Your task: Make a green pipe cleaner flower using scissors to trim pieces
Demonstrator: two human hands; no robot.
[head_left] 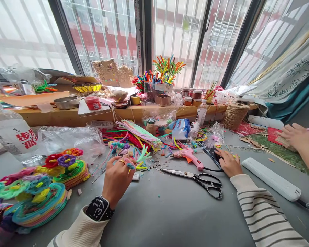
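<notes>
My left hand (119, 176), wearing a watch on its wrist, is closed around a small pink and blue fuzzy pipe-cleaner piece (129, 163). Pale green pipe cleaners (143, 156) lie just beyond its fingertips. My right hand (229, 163) rests further right with fingers stretched over a dark flat object (213, 156); no held item shows in it. A pink glue gun (189, 157) lies between the hands, its black cord running toward my right hand. Below it, large black-handled scissors (195, 178) lie partly spread. Small scissors (154, 166) lie near my left hand.
Colourful pipe-cleaner flower pieces (41, 195) are stacked at left, by a large plastic bottle (10, 130). A white power strip (271, 179) lies right. Another person's hand (296, 137) is at the right edge. Behind are pipe-cleaner bundles (139, 133) and a twine spool (235, 116).
</notes>
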